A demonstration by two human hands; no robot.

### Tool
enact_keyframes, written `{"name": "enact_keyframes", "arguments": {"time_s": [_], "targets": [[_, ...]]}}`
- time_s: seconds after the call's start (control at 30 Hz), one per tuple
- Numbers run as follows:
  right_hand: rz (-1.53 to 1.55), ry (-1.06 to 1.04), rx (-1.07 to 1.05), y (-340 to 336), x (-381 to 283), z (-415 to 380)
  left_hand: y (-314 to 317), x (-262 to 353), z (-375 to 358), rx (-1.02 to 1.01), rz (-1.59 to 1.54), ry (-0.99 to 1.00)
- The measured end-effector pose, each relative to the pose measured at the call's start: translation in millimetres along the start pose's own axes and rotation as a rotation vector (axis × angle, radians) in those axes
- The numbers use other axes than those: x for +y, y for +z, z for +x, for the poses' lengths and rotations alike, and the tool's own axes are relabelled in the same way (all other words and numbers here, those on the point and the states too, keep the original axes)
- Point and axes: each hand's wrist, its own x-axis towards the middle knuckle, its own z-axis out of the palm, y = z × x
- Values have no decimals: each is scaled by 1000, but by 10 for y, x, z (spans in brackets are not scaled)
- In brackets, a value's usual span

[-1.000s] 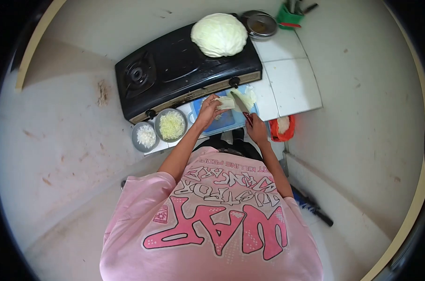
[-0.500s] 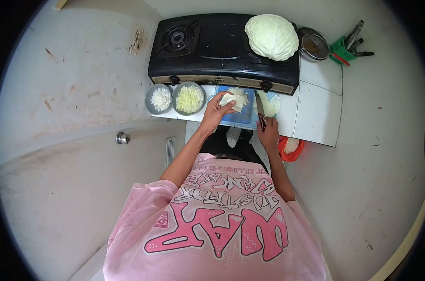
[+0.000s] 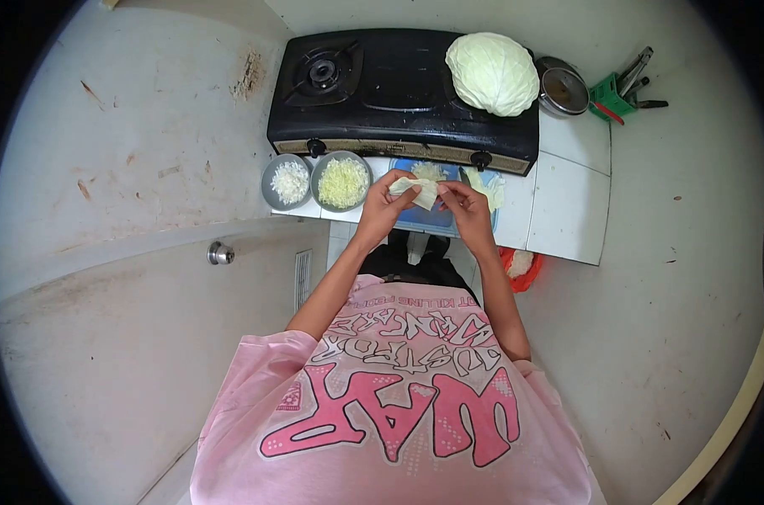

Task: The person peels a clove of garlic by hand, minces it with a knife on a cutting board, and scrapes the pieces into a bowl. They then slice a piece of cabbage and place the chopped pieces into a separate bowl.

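My left hand [image 3: 383, 204] is closed on a pale cabbage leaf [image 3: 417, 194], raised over the blue cutting board [image 3: 424, 219]. The fingers of my right hand [image 3: 468, 212] pinch the same leaf at its right edge. Beyond my right hand the blade tip of a knife [image 3: 464, 175] shows on the board; the hand hides the rest of it. Chopped cabbage [image 3: 430, 171] lies at the board's far side. More pale leaf pieces [image 3: 489, 187] rest at its right end.
Left of the board stand two grey bowls, one with white chopped pieces [image 3: 290, 182], one with pale green ones [image 3: 342, 183]. A cabbage head [image 3: 493, 74] sits on the black stove [image 3: 399, 76]. Farther right are a pan [image 3: 564, 90], a green utensil basket [image 3: 609, 94] and a red bag [image 3: 523, 271].
My right hand has let go of the knife, which now lies on the board. It has moved left and up to take hold of the leaf in my left hand.
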Motion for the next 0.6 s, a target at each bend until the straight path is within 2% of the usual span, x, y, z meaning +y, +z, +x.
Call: {"name": "enact_keyframes", "arguments": {"time_s": [0.1, 0.3, 0.4, 0.6], "targets": [[19, -13, 8, 126, -108, 85, -175, 65, 70, -49, 89, 163], [-54, -53, 122, 417, -232, 228, -439, 175, 165, -100, 47, 122], [-78, -79, 201, 587, -272, 242, -540, 247, 198, -59, 160, 99], [-142, -142, 250, 753, -232, 217, -717, 24, 375, -111, 192, 191]]}}
